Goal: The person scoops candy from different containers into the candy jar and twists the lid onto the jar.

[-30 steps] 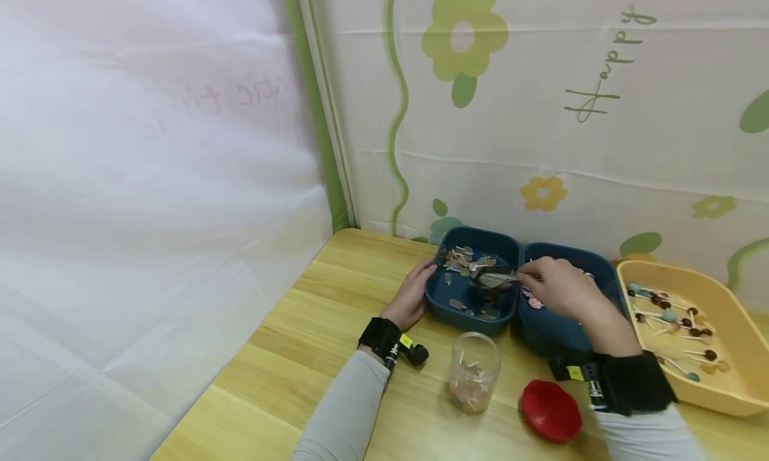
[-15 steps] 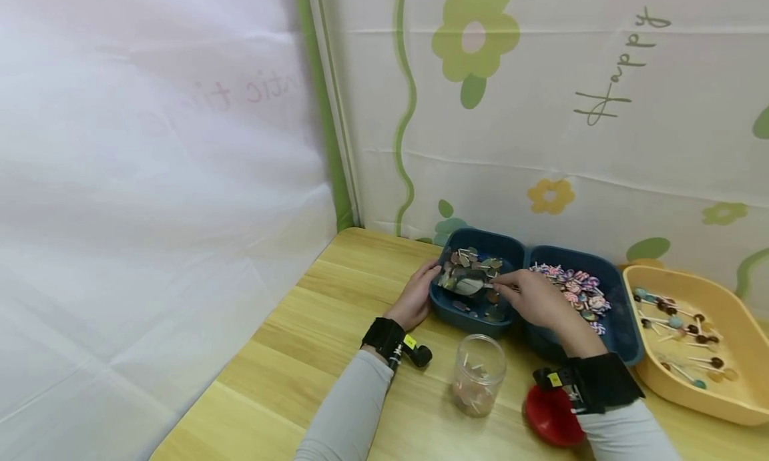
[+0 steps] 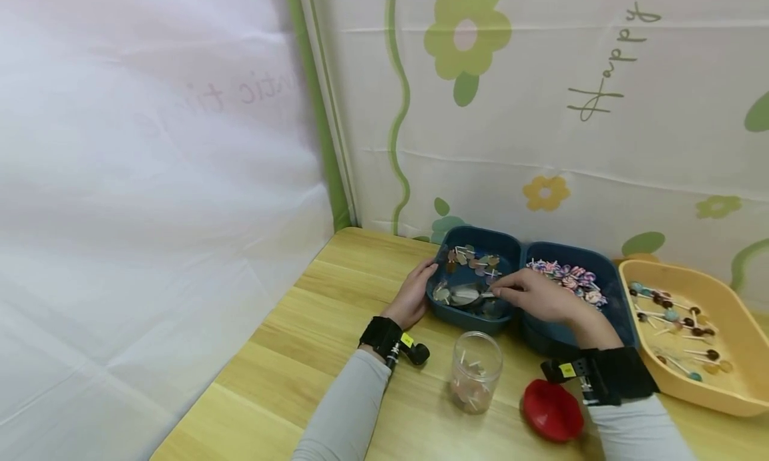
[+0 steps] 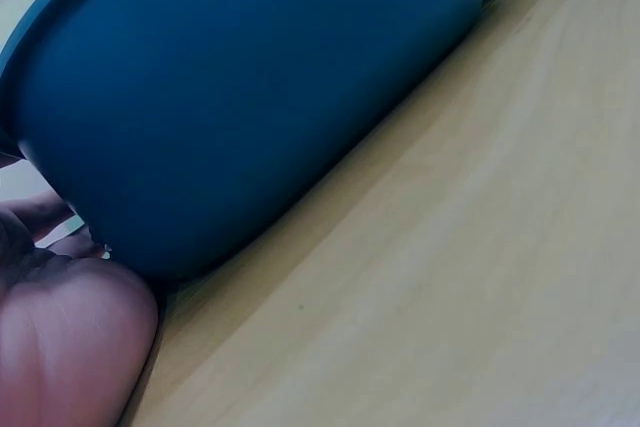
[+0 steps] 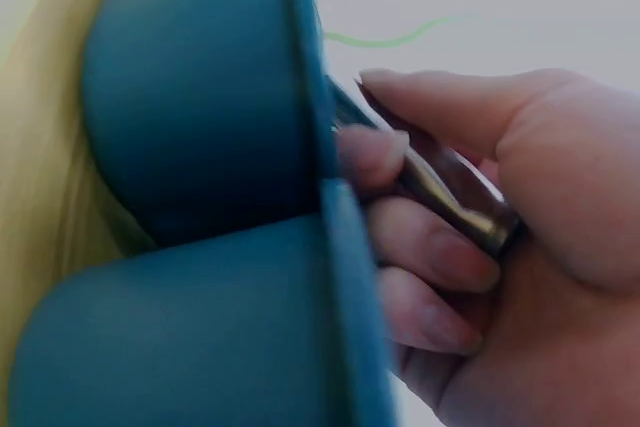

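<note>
My right hand (image 3: 541,297) grips the handle of a metal scoop (image 3: 465,294) low inside the left blue bin (image 3: 459,319). Candies shaped like small ice pops (image 3: 461,255) lie towards the bin's back, and more are at the scoop's mouth. In the right wrist view, thumb and fingers wrap the shiny scoop handle (image 5: 455,202) beside the bins' rims. My left hand (image 3: 410,297) holds the bin's left side, its fingertips at the rim. The bin's outer wall (image 4: 250,97) fills much of the left wrist view, with part of that hand against it.
A second blue bin (image 3: 543,341) with swirled lollipops (image 3: 571,281) adjoins on the right, then a yellow bin (image 3: 745,354) with round-headed lollipops. In front stand a clear jar (image 3: 476,374), partly filled, and a red lid (image 3: 551,411). A patterned curtain (image 3: 510,127) hangs behind.
My right hand has moved left with the scoop, which first crossed the bin leftwards, then came down nearer its front. Candies sit further back now. The left hand keeps its place.
</note>
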The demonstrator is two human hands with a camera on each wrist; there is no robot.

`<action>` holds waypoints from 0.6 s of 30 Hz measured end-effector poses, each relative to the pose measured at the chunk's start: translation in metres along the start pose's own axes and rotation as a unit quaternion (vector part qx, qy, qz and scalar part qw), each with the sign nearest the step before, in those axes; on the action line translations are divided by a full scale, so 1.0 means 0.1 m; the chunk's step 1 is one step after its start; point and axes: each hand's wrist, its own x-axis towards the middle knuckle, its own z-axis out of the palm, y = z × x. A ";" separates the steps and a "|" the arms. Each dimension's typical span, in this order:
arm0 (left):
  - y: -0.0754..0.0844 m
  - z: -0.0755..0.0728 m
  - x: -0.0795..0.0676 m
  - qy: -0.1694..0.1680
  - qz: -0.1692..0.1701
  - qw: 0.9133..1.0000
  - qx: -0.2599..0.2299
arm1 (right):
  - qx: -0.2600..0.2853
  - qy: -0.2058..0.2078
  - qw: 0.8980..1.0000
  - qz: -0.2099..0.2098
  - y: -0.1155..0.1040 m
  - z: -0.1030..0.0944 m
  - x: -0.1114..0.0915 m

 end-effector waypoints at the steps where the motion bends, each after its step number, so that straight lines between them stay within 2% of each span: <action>1: 0.00 0.00 0.00 -0.001 0.003 1.000 0.000 | 0.007 -0.009 1.000 -0.005 0.00 -0.01 0.00; 6: 0.00 0.01 0.00 -0.004 0.006 1.000 0.008 | 0.026 -0.023 0.999 -0.022 0.00 -0.03 -0.02; 18: 0.02 0.00 -0.01 0.006 -0.007 1.000 0.027 | 0.060 0.036 0.997 0.023 0.09 -0.06 -0.05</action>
